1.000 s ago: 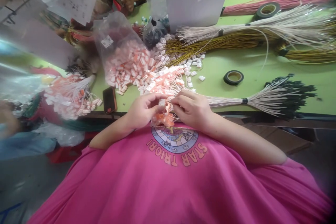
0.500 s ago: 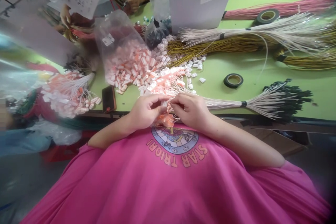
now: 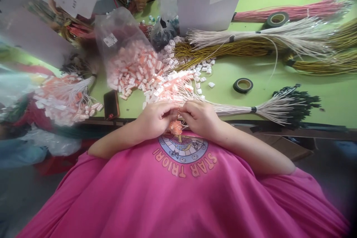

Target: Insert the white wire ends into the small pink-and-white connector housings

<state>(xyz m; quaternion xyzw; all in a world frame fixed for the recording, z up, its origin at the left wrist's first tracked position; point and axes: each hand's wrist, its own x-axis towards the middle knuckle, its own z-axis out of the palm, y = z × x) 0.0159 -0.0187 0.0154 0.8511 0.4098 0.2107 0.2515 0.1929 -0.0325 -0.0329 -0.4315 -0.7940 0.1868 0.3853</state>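
Observation:
My left hand [image 3: 156, 119] is closed in a pinch at the table's front edge, on a small white connector housing mostly hidden by the fingers. Fingertips almost touching it, my right hand [image 3: 203, 119] pinches what looks like the end of a thin white wire. Between and behind both hands spreads a bundle of white wires [image 3: 231, 109], tied with black tape. Its near end carries orange and white connectors [image 3: 175, 127], some hanging below my fingers; black connectors [image 3: 299, 106] cover its far right end.
Loose connectors [image 3: 136, 68] spill from a clear plastic bag [image 3: 119, 26]. A phone [image 3: 111, 105] lies left, black tape rolls [image 3: 243, 85] right. White wire bundles [image 3: 212, 39] and yellow wire bundles [image 3: 223, 50] lie behind. Across the table, a co-worker's hand [image 3: 141, 0] holds small parts.
My fingertips have come closer together, and the white connector is now mostly covered. The whole view has shifted slightly, so things on the table appear further left.

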